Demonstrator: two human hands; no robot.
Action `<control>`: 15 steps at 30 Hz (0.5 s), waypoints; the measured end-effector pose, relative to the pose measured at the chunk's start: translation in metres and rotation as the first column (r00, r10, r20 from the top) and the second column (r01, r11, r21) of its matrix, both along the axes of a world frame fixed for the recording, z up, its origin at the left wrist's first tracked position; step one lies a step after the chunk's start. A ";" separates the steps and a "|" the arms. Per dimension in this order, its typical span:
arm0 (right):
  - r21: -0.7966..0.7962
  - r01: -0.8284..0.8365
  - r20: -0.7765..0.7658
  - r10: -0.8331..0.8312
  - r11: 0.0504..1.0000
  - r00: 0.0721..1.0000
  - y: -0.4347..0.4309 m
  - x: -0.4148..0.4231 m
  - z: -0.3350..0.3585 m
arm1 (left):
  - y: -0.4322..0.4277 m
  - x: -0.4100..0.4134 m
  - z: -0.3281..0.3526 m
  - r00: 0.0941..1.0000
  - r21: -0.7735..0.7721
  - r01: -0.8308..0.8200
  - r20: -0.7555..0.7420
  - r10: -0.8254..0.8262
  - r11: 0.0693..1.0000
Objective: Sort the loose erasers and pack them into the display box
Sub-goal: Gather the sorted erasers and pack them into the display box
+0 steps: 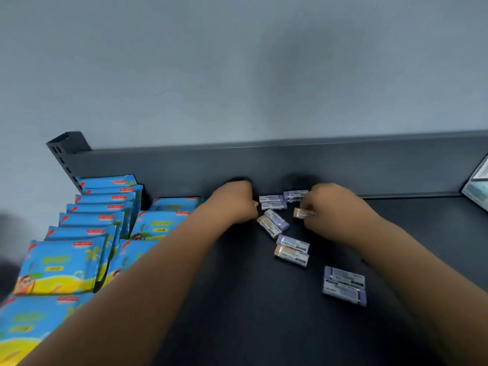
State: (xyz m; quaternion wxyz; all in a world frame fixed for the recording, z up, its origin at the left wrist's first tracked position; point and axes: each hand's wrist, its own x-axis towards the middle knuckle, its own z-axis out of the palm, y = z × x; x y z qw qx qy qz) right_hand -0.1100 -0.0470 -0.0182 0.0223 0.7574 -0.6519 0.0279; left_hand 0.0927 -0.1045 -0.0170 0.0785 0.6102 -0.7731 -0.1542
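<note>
Several small sleeved erasers lie loose on a dark shelf (237,299). Two purple ones (272,202) sit side by side near the back wall, with another purple one (295,195) to their right. An orange-tipped and a purple eraser (273,223) lie slanted below them, and a similar pair (292,251) lies nearer me. A group of purple erasers (344,285) lies closest. My right hand (334,207) pinches an orange-tipped eraser (303,213). My left hand (235,202) is curled, back up, its fingertips beside the two purple erasers; what is under it is hidden.
Rows of blue and yellow wipe packs (87,233) fill the shelf's left side, up against my left forearm. A dark back panel (343,165) closes off the shelf behind the erasers. A pale box (479,183) shows partly at the right edge.
</note>
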 end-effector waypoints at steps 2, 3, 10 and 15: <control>0.018 0.005 0.034 -0.006 1.000 0.999 0.006 -0.002 0.005 | 0.001 -0.002 0.004 0.999 0.052 -0.007 -0.040 0.009 0.999; 0.026 -0.005 0.058 0.003 1.000 0.998 0.009 -0.004 0.007 | 0.001 -0.002 0.006 0.997 0.088 -0.011 -0.080 0.018 0.996; 0.011 -0.021 0.255 0.017 1.000 0.967 0.034 -0.022 0.019 | 0.011 -0.019 0.026 0.932 0.109 -0.094 -0.339 0.126 0.990; 0.025 0.025 0.462 -0.033 0.999 0.886 0.054 -0.044 0.024 | 0.027 -0.056 0.035 0.862 0.205 -0.093 -0.473 0.182 0.974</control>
